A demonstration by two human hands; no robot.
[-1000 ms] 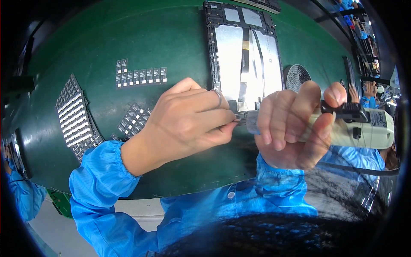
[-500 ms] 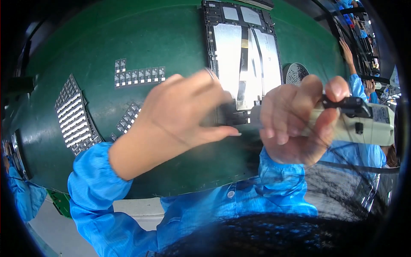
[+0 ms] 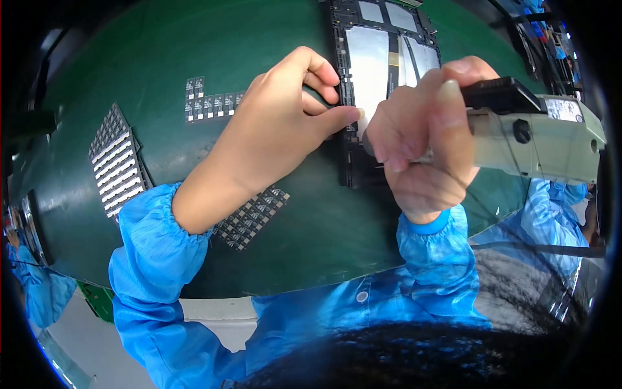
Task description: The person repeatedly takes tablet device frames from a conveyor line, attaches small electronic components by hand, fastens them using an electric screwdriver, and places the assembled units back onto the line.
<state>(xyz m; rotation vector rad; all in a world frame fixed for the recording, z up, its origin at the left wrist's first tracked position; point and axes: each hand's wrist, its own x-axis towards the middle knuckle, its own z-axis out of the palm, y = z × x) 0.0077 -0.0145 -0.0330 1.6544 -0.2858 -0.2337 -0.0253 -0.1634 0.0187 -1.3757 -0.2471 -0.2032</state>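
"On the green table (image 3: 311,259), where's the device (image 3: 369,71)?"

"Ahead, partly behind the right hand (image 3: 431,123), which grips the tool (image 3: 538,146), likely for control. The left hand (image 3: 278,123), fingers parted, seemingly empty, is at its edge, perhaps for steadying."

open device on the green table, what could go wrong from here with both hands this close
The pale handheld tool in the right hand could slip and scratch the open device; its tip is not clear to see. The left hand has its thumb at the device's edge, so a slip might catch it. The left sleeve sits close to a dark sheet of small parts and might nudge it.
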